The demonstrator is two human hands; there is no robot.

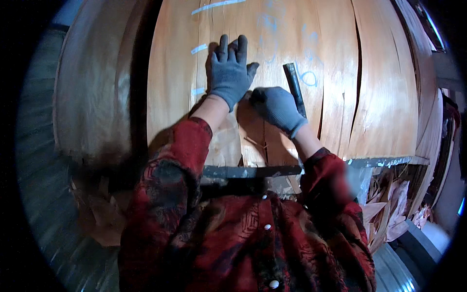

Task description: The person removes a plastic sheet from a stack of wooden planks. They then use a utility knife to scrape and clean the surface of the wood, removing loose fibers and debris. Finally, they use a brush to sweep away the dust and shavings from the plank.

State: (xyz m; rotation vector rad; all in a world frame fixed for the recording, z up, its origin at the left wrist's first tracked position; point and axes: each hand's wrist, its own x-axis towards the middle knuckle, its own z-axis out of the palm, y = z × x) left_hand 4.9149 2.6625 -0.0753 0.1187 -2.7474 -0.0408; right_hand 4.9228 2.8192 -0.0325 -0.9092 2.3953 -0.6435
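Observation:
A broad sheet of pale wood veneer (282, 29) lies before me, with lengthwise splits and blue scribbled marks. My left hand (228, 73), in a grey-blue work glove, rests on it with fingers stretched out. Just right of it and nearer me, my right hand (277, 107) in a matching glove is curled closed over the veneer. What its fingers hold, if anything, is hidden. A dark, narrow bar (293, 87) lies on the sheet along the right hand's outer side, its near end by the wrist. Light tape strips (199, 48) stick to the veneer left of my left hand.
Another veneer sheet (97, 87) stands to the left beyond a dark gap. A dark table edge (250, 172) runs in front of my body. Small splinters (258, 144) lie near it. Torn veneer scraps (389, 204) are heaped below at the right.

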